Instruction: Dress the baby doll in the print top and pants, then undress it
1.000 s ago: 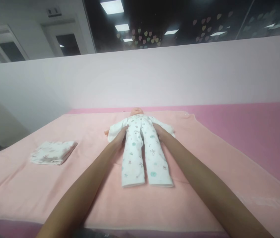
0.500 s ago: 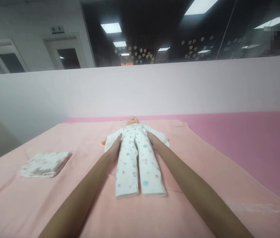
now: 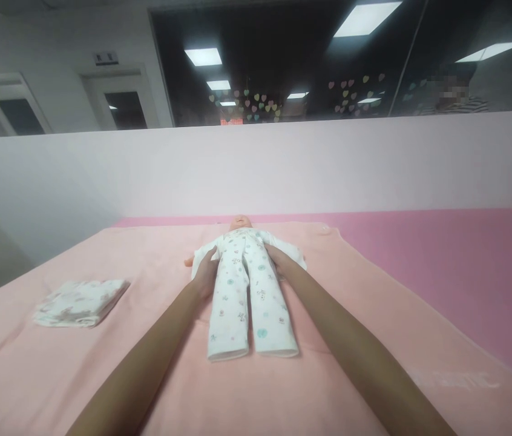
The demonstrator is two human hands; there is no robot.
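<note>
Mid-frame, our left hand point(image 3: 206, 275) and right hand point(image 3: 278, 261) still flank the barely shifted trousers point(image 3: 230, 309), so handling seems ongoing, though we cannot tell our grip.

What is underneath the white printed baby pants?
The peach blanket shows around the pants. At their far end, a baby doll's head and white sleeves show; any torso or legs beneath are covered from view.
</note>
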